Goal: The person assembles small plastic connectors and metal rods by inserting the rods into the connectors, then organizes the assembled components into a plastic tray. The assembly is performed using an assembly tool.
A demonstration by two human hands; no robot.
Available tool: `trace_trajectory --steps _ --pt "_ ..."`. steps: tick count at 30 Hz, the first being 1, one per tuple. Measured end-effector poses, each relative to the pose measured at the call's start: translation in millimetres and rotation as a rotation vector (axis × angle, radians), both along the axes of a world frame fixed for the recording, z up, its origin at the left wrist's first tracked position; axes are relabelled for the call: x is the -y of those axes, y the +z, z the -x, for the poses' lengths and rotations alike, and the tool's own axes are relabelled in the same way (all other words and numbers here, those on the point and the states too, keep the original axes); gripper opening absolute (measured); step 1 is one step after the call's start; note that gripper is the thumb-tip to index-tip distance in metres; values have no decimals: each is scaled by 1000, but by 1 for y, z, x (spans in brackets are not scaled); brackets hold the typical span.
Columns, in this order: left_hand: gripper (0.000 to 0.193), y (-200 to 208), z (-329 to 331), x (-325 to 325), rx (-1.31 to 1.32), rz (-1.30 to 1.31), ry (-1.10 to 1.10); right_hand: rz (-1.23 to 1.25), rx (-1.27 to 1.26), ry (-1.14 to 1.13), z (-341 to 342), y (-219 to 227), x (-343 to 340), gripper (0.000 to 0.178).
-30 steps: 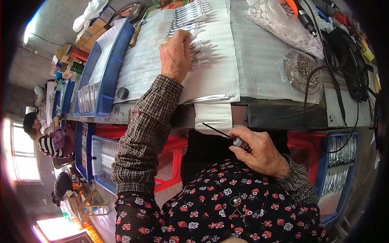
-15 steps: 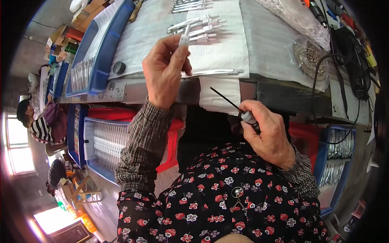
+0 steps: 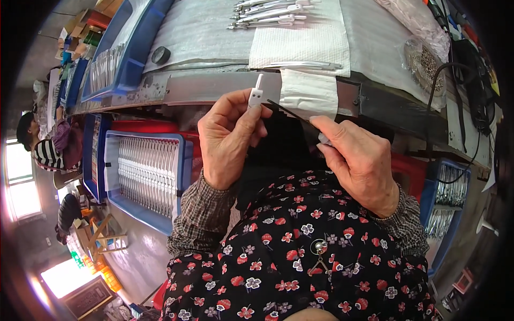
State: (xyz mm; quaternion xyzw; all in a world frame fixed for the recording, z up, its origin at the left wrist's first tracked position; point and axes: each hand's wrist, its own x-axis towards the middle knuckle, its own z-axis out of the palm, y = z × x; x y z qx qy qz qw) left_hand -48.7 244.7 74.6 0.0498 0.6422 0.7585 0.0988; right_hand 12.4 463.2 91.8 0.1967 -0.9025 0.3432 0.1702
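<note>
Between the thumb and fingers of my left hand (image 3: 227, 144) is a small white plastic compass head (image 3: 256, 97), its thin stem pointing up and two dark holes facing me. My right hand (image 3: 360, 163) is closed around a screwdriver (image 3: 289, 112). Its thin dark shaft slants up and left, with the tip close beside the compass head; whether they touch I cannot tell. Both hands are in front of the table edge, above my lap. Farther back, several drawing compasses (image 3: 273, 15) lie in a bunch on a white paper towel (image 3: 300, 48).
Slim metal legs (image 3: 308, 65) lie near the table's front edge. A plastic bag of small screws (image 3: 423, 61) sits on the right, by black cables (image 3: 436, 85). Blue trays (image 3: 184, 171) of silvery parts stand left and right. A person (image 3: 51, 139) sits at far left.
My left hand has come down and nearer with the compass head, off the table. The screwdriver has risen, bringing its tip beside the compass head. The view has shifted.
</note>
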Motion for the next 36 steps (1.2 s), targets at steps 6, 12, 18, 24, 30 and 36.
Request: trace_trajectory --steps 6,12,18,24,30,36 --pt "18 1 -13 -1 25 -35 14 -27 -16 3 -5 -2 7 48" --pt "16 4 -21 -1 12 -20 22 -16 -10 6 -8 -3 9 49" --pt "15 0 -22 0 4 -10 35 -44 -30 -2 -8 -7 9 43" --pt "15 -3 -22 -1 -22 21 60 -41 -14 -2 -8 -8 10 42" --pt "14 -5 -23 -4 -80 97 107 -43 -24 0 -8 -8 8 41" --pt "14 -12 -23 -5 -210 239 177 -33 -20 -11 -8 -8 9 39"
